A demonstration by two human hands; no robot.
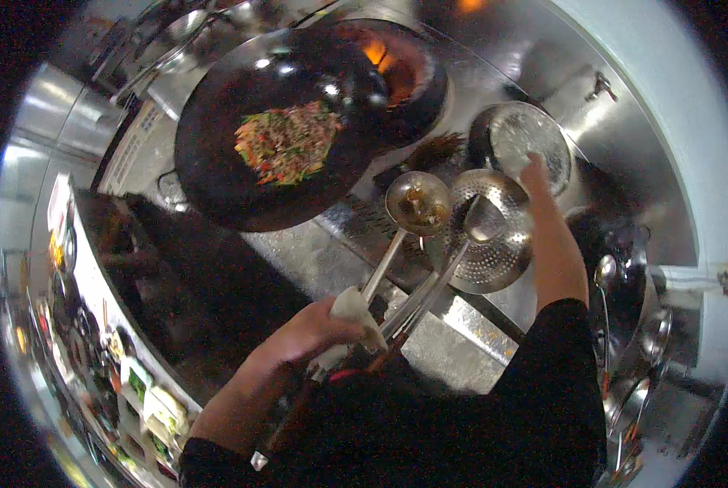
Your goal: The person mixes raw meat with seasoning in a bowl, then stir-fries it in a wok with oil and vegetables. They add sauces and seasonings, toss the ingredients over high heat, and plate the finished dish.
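My left hand (pixel 306 332) grips a pale cloth (pixel 353 312) around the handle end of a metal ladle (pixel 417 204). Brown, wet bits lie in the ladle's bowl. My right hand (pixel 535 171) reaches to the near side of a round metal pot (pixel 562 174); its fingers are blurred, and whether they hold anything is hidden. A perforated metal strainer (pixel 492 262) lies between my hands, with a second, smaller ladle (pixel 484 221) resting on it. Ahead to the left, a large black wok (pixel 211 177) contains stir-fried food (pixel 287 146) with red and green pieces.
Flames (pixel 376 53) burn in the round stove opening (pixel 409 73) beyond the wok. A tap (pixel 600 87) juts from the steel back panel. At right stands a dark wok (pixel 626 244) with a spoon (pixel 606 271). A counter (pixel 104 274) with several food containers runs along the left.
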